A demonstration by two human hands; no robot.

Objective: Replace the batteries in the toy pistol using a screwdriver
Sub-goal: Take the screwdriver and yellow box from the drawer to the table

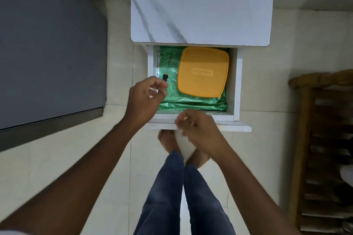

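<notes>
A screwdriver (166,68) with a thin shaft and a black and yellow handle lies on the green liner at the left of an open white drawer (235,82). My left hand (146,99) hovers over the drawer's near left corner. Its fingers are loosely curled, with the fingertips just short of the screwdriver's handle, and hold nothing that I can see. My right hand (196,128) curls its fingers over the drawer's front panel (229,127). No toy pistol or batteries are in view.
A yellow lidded box (203,71) fills the drawer's right half. The drawer belongs to a white marble-topped side table (200,5). A grey cabinet (47,44) stands at the left and a wooden rack (322,149) at the right. My legs and bare feet are below the drawer.
</notes>
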